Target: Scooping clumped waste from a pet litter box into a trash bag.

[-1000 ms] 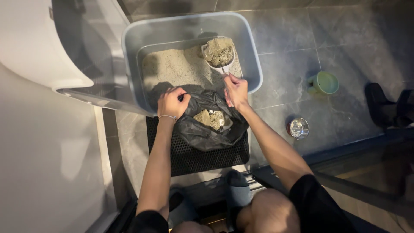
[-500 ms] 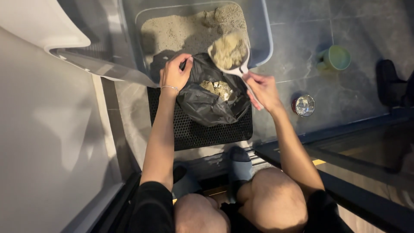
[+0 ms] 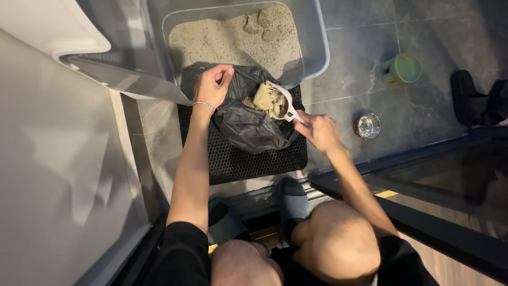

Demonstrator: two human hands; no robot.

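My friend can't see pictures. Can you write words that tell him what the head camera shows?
A crouching person's right hand tips a white scoop of clumped litter into a black bag, which the left hand holds open. The bag sits on a black mat before a grey litter tray.

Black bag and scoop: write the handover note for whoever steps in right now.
Left hand: pinches the rim of the black bag and holds it open.
Right hand: grips the handle of the white scoop, tipped over the bag's mouth with a clump of litter in it.
Where things are: the bag sits on the black mat, in front of the grey litter box.
Done: some clumps already lie inside the bag.
Left: the scoop's load is not yet fully out; a few clumps show at the far end of the litter box.
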